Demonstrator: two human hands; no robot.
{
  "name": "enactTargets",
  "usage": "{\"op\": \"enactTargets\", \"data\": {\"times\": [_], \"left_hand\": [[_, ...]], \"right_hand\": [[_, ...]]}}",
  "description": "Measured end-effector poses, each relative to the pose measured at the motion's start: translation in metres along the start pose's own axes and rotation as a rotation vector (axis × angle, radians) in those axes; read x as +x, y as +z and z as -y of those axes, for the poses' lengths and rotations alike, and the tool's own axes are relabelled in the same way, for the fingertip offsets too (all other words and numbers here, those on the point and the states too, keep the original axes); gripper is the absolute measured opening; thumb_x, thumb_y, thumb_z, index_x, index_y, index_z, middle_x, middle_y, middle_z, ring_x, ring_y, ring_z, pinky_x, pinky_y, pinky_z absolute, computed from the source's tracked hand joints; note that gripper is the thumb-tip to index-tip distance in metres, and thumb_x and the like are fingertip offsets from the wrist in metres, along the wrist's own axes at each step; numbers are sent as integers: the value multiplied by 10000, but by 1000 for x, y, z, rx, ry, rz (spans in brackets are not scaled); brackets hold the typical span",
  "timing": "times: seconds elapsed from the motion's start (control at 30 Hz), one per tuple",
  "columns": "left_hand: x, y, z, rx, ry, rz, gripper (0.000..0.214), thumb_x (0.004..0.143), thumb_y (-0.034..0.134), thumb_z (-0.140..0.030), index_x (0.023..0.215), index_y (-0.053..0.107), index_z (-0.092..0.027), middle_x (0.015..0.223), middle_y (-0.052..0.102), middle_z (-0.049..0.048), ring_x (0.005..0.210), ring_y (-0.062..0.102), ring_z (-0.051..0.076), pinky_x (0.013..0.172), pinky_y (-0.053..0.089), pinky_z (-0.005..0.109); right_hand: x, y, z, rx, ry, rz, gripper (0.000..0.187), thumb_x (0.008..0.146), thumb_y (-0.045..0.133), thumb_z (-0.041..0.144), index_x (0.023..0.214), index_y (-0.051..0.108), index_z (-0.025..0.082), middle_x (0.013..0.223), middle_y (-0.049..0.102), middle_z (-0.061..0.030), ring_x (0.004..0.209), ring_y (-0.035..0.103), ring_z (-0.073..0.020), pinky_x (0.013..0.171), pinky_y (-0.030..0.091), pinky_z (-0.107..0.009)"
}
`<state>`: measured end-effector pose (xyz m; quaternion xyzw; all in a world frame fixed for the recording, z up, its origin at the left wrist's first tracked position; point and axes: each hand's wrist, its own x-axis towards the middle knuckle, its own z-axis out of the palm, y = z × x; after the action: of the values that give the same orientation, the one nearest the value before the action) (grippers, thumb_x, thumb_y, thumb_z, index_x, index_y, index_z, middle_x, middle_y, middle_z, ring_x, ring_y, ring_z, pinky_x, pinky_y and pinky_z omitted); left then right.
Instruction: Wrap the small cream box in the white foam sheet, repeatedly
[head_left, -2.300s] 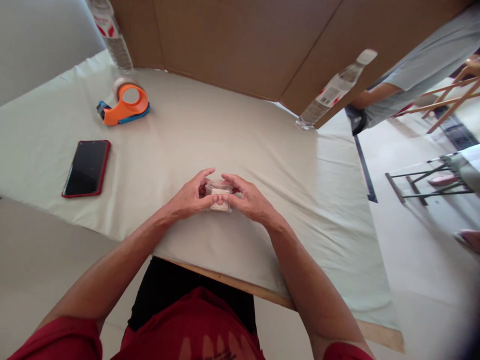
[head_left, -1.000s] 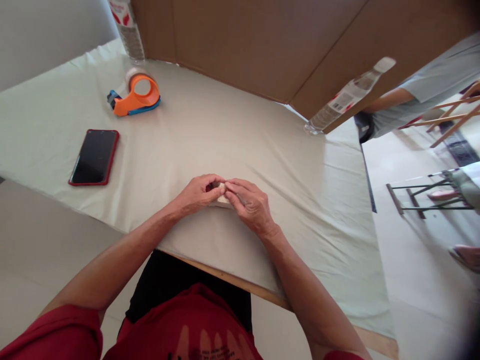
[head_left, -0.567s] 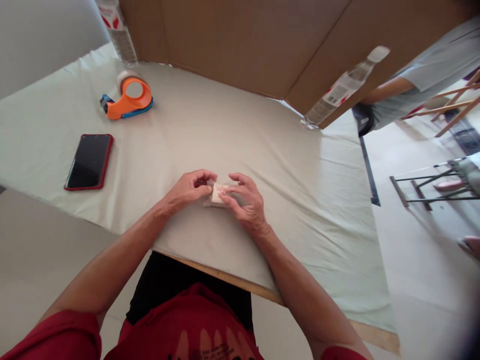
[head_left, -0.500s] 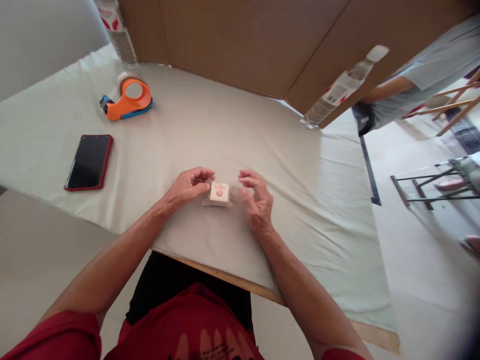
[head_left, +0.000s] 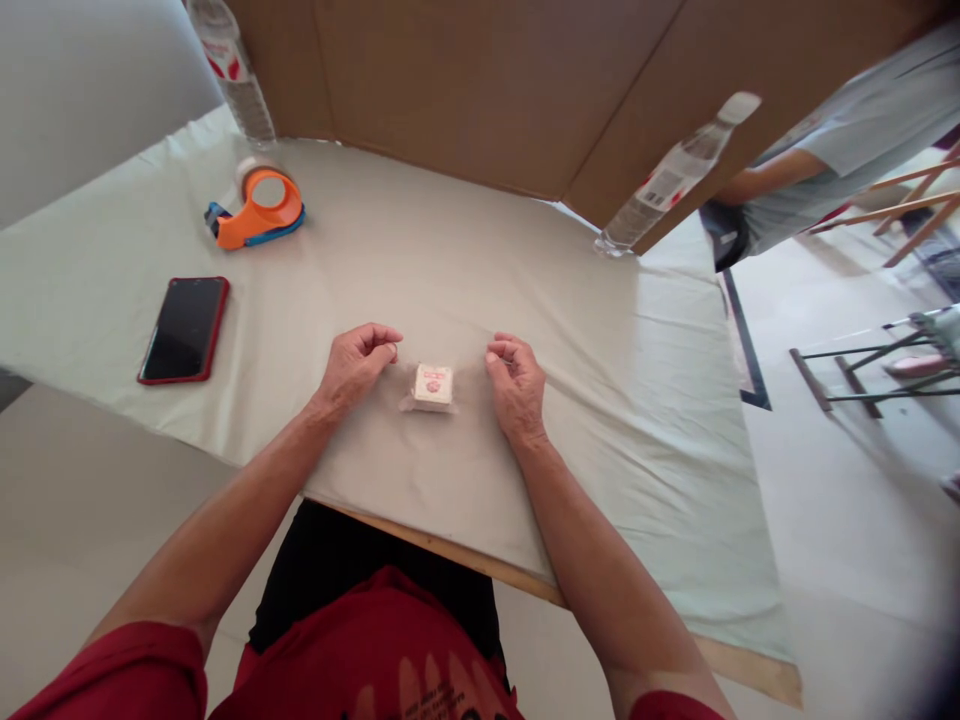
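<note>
Packet [head_left: 433, 386]: on the table [head_left: 420, 250] between both hands, apart from each; a careless swing could knock it away.
Left hand [head_left: 358, 364]: grip released, fingers loosely curled.
Right hand [head_left: 517, 390]: grip released likewise.
Wrapper flap [head_left: 407, 404]: might catch a finger.

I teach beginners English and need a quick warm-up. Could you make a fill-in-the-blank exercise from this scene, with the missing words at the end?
1. The small wrapped block lies ____ the left hand and the right hand.
2. The edge around the dark-screened phone is coloured ____.
3. The ring-shaped frame of the tape dispenser is mainly ____ in colour.
4. The number of plastic bottles by the cardboard is ____.

Missing words: between; red; orange; two.
</note>
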<state>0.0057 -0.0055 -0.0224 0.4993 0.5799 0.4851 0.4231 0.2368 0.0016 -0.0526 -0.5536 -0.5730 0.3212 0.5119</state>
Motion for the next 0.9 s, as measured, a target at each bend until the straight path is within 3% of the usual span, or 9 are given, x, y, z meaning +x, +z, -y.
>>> {"op": "enactTargets", "data": {"times": [0.13,0.37,0.63,0.9], "left_hand": [[-1,3,2,154,97,-62,215,717,599,-297,833,716,-158,669,639,-12,596,518,121,584,424,253],[-1,6,9,309,236,-52,196,728,548,-227,806,718,-169,695,675,5,627,549,139,649,469,267],[4,6,15,211,167,-88,199,762,527,-242,818,703,-167,584,546,-38,540,443,116,558,396,239],[6,5,22,338,245,-87,219,802,499,-215,865,703,-166,627,591,-21,563,494,128,598,448,248]], "right_hand": [[2,1,-4,2,-16,-18,205,866,555,345,945,668,193,1255,641,-126,997,627,-193,831,510,-333],[3,4,-8,-14,-68,-46,210,852,537,329,896,684,186,1182,670,-131,969,625,-210,836,504,-359],[7,7,-13,-50,-83,-60,205,827,526,314,876,675,183,1137,691,-128,880,624,-192,791,498,-340],[10,9,-14,-193,-97,-31,223,841,487,277,888,678,171,1115,708,-131,861,632,-191,786,515,-334]]}}
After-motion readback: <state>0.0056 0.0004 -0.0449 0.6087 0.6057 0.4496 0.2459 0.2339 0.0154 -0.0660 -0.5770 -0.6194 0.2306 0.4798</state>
